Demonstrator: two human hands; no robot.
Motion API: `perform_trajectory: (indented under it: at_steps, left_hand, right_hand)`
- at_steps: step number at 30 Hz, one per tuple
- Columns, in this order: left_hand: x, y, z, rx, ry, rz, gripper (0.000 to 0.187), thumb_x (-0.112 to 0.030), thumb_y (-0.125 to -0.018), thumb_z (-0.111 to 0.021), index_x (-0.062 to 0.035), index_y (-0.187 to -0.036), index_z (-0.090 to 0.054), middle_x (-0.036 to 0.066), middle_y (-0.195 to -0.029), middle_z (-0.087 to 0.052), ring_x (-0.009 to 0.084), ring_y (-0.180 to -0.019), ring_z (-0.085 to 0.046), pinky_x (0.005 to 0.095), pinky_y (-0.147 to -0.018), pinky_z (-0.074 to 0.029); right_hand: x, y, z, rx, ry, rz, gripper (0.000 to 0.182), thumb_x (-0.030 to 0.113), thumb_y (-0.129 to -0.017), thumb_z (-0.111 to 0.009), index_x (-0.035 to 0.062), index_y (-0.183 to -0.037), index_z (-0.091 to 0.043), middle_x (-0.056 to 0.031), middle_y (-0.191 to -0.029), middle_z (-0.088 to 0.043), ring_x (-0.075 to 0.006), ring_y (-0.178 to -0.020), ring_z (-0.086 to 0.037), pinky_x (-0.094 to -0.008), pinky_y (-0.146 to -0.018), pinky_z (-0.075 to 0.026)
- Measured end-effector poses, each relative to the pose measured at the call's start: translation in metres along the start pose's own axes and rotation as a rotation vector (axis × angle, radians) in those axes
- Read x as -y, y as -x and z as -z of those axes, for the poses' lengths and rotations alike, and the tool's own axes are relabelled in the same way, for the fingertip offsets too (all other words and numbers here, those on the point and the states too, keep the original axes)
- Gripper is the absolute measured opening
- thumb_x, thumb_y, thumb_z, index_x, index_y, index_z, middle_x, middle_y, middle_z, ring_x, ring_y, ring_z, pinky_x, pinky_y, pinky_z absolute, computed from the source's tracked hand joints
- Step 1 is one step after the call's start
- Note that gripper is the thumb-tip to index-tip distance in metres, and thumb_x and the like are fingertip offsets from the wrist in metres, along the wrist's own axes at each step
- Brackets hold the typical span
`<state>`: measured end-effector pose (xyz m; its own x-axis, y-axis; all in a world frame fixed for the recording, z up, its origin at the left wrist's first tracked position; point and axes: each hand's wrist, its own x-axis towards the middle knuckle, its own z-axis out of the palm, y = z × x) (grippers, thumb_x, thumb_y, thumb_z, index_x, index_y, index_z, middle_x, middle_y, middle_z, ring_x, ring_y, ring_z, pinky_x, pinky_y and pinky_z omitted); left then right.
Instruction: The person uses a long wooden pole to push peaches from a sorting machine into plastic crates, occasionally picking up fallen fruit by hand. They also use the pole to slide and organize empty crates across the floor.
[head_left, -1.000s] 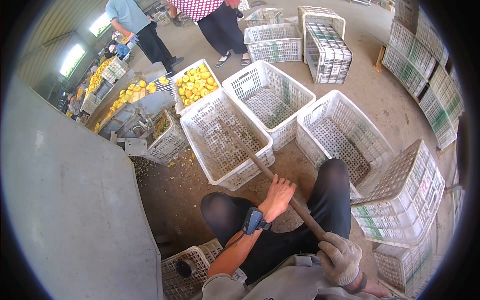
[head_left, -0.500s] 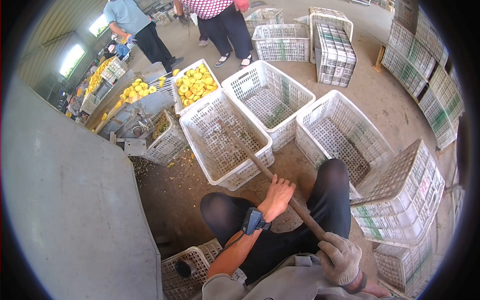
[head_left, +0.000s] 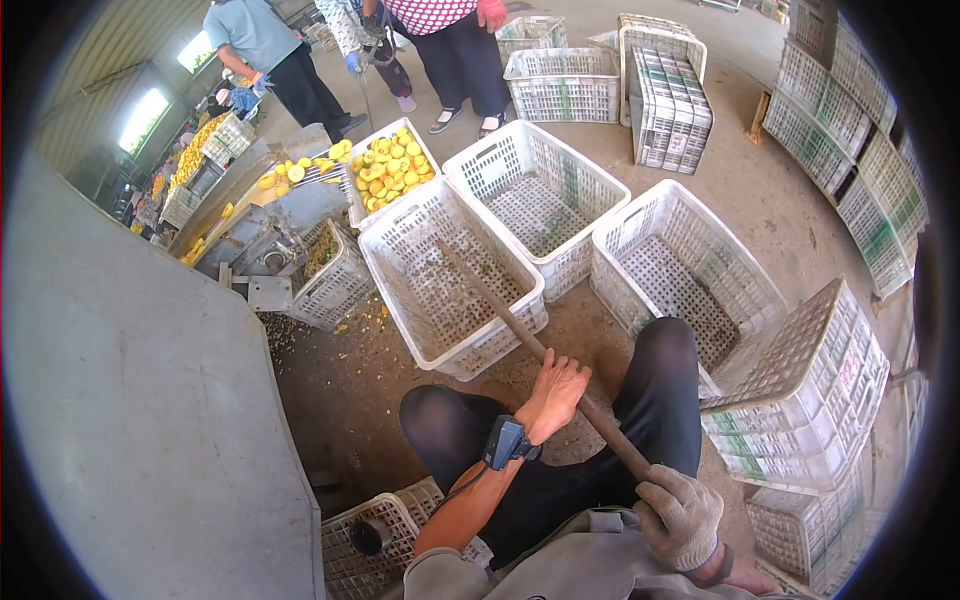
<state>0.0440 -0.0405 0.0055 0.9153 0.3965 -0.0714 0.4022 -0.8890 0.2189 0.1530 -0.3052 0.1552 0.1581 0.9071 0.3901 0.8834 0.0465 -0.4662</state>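
My left hand (head_left: pixel 555 397) is bare, with a black device strapped at the wrist, and its fingers wrap around a long wooden pole (head_left: pixel 513 323). Closer to my body, my right hand (head_left: pixel 682 517), in a pale knitted glove, grips the same pole near its lower end. The pole slants up and away between my knees. Its far tip reaches over the inside of a white plastic crate (head_left: pixel 398 330), which has small dark bits on its slatted floor; whether the tip touches the crate cannot be made out.
Beyond stands a crate of yellow fruit (head_left: pixel 390 168), beside a metal chute (head_left: pixel 255 222) carrying more fruit. Other white crates (head_left: pixel 610 215) stand ahead and right, with stacks (head_left: pixel 820 115) at far right. A grey metal panel (head_left: pixel 150 400) fills the left. Several people stand at the back.
Both hands and the pole have stayed still. Yellow fruit on the chute has shifted toward the filled crate. At the back, a person with a thin rod has come further into view.
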Motion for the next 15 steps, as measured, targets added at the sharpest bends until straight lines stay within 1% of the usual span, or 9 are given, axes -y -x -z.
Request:
perform_trajectory:
  at_steps: [10, 13, 15]
  left_hand:
    - [0.0013, -0.0004, -0.0045, -0.016, -0.001, -0.002, 0.041, 0.004, -0.073, -0.069, -0.0043, -0.113, -0.067, 0.015, -0.109, -0.066, 0.0342, -0.115, -0.059, 0.0540, -0.118, -0.033]
    - [0.0009, -0.0006, -0.0034, -0.009, -0.002, 0.001, 0.041, 0.004, -0.073, -0.069, -0.0042, -0.113, -0.067, 0.014, -0.109, -0.066, 0.0340, -0.115, -0.059, 0.0541, -0.117, -0.033]
    - [0.0002, -0.0011, -0.0023, 0.006, -0.004, 0.004, 0.040, 0.004, -0.073, -0.069, -0.0041, -0.113, -0.067, 0.014, -0.109, -0.066, 0.0339, -0.115, -0.059, 0.0544, -0.117, -0.033]
  right_hand:
    - [-0.0007, -0.0003, 0.0001, 0.002, 0.004, 0.003, 0.040, 0.006, -0.067, -0.082, 0.0120, -0.105, -0.070, -0.0100, -0.113, -0.072, -0.0304, -0.090, -0.074, -0.0404, -0.070, -0.059]
    - [0.0013, -0.0001, 0.0021, 0.031, 0.004, -0.052, 0.042, 0.007, -0.068, -0.082, 0.0111, -0.108, -0.070, -0.0112, -0.114, -0.072, -0.0311, -0.090, -0.074, -0.0408, -0.071, -0.059]
    - [0.0041, 0.0018, 0.0043, 0.088, 0.018, -0.158, 0.045, 0.009, -0.070, -0.082, 0.0095, -0.113, -0.069, -0.0130, -0.115, -0.072, -0.0326, -0.091, -0.074, -0.0416, -0.072, -0.059]
